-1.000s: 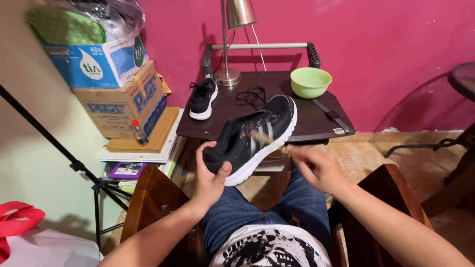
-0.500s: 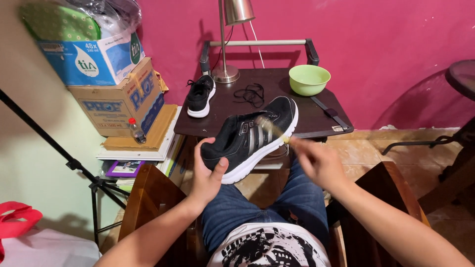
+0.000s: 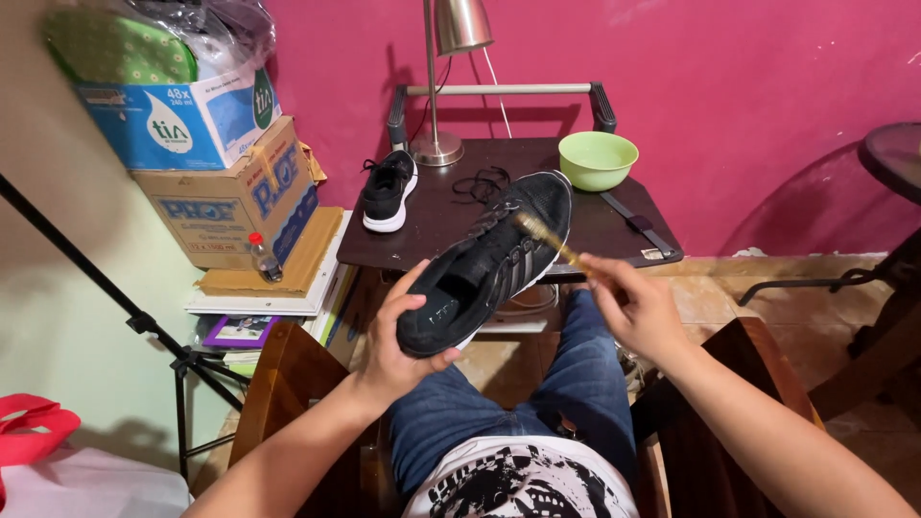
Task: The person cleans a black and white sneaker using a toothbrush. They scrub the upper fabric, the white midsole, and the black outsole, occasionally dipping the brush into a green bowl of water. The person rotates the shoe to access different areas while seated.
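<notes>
Black mesh sneaker [image 3: 489,264] (white sole), slim brush [image 3: 547,240], hands gripping

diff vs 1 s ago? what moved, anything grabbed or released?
Little changed. The right hand has shifted its small brush slightly along the side of the black shoe. Nothing was grabbed or released: the left hand still cups the shoe's heel. The second shoe, loose lace, green bowl and lamp stayed put.

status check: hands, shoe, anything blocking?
Left hand grips black sneaker by heel. Right hand holds brush, bristles on the laces area. Nothing between hands and shoe.
</notes>
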